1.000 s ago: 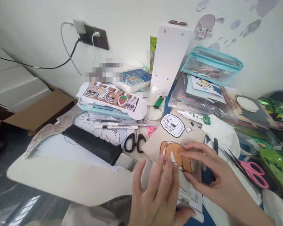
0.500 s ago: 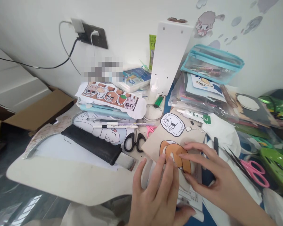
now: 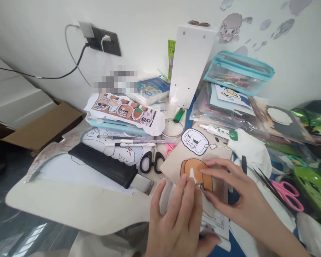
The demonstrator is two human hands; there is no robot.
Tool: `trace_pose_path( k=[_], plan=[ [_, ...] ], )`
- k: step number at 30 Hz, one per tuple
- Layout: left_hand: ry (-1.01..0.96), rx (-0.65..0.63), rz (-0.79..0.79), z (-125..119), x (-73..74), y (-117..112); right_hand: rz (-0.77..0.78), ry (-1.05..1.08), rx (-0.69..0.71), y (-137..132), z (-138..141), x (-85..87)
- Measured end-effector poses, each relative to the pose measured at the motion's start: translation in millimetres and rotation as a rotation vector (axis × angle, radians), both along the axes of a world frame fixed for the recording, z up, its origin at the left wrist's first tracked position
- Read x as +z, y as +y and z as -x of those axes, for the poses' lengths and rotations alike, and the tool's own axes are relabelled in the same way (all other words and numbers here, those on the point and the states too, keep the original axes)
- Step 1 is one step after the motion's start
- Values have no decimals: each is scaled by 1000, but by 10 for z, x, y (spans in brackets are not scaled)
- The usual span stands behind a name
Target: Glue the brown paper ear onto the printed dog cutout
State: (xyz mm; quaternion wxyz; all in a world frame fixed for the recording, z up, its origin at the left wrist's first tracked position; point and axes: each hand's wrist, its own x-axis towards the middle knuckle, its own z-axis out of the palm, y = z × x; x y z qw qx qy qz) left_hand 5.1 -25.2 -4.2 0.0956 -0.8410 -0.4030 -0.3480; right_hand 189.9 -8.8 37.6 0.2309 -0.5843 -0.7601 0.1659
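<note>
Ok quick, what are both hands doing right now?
Left hand: open, fingers flat on the orange dog cutout.
Right hand: open, fingertips pressing the same cutout; holding nothing.

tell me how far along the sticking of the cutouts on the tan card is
Done: the white cartoon cutout lies flat on the tan card. In hand: left hand and right hand press the orange cartoon cutout. Left: small white scraps lie loose beside the white one.
</note>
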Motion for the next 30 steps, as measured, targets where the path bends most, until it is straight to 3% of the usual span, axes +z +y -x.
trace_pose_path(
  k=[30],
  plan=[
    [93, 5, 37, 32, 12, 9, -62, -52, 38, -28, -28, -48]
  ],
)
